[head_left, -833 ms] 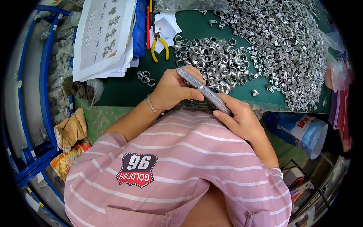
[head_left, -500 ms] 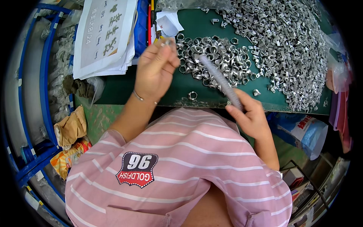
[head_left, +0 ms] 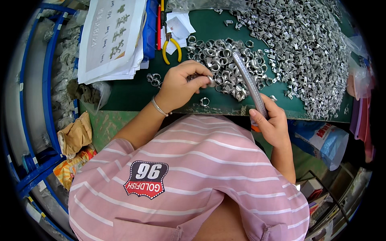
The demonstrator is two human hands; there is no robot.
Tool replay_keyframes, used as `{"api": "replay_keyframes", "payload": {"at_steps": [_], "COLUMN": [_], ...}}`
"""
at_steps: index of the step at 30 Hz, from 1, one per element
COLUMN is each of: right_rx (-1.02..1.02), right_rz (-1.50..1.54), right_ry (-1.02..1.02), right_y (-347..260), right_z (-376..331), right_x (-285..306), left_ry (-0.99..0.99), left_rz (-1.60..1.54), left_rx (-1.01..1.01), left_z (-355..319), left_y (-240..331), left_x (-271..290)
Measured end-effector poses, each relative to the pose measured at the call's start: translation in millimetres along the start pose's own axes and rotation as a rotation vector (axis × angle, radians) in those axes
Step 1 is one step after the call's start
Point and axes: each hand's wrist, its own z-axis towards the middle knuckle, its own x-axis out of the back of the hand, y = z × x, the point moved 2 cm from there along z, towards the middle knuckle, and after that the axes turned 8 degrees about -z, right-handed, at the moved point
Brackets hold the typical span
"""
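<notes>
The fingers of the left hand (head_left: 173,88) partly cover a silvery piece (head_left: 210,80) near the front edge of the surface (head_left: 132,96); its shape cannot be told. The right hand (head_left: 275,122) hides the lower end of a grey stick (head_left: 248,78), whose markings are too small to read. The stick covers part of the ring pile (head_left: 223,62). The picture's top edge cuts off the small metal parts (head_left: 301,52), papers (head_left: 110,48) and blue tray (head_left: 150,34).

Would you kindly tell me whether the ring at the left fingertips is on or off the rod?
Off: the left hand holds the ring clear of the rod, which the right hand grips.
</notes>
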Motion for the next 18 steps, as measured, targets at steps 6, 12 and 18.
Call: {"api": "replay_keyframes", "payload": {"at_steps": [6, 12, 18], "right_rx": [-0.021, 0.079, 0.076], "right_rz": [-0.029, -0.071, -0.107], "right_ry": [-0.081, -0.061, -0.090], "right_y": [-9, -11, -13], "right_z": [3, 3, 5], "right_x": [-3, -9, -11], "left_ry": [0.000, -0.117, -0.068], "left_rz": [-0.750, -1.079, -1.078], "left_rx": [0.242, 0.341, 0.198], "left_z": [-3, -4, -5], "left_y": [-5, -5, -10], "left_x": [1, 3, 5]}}
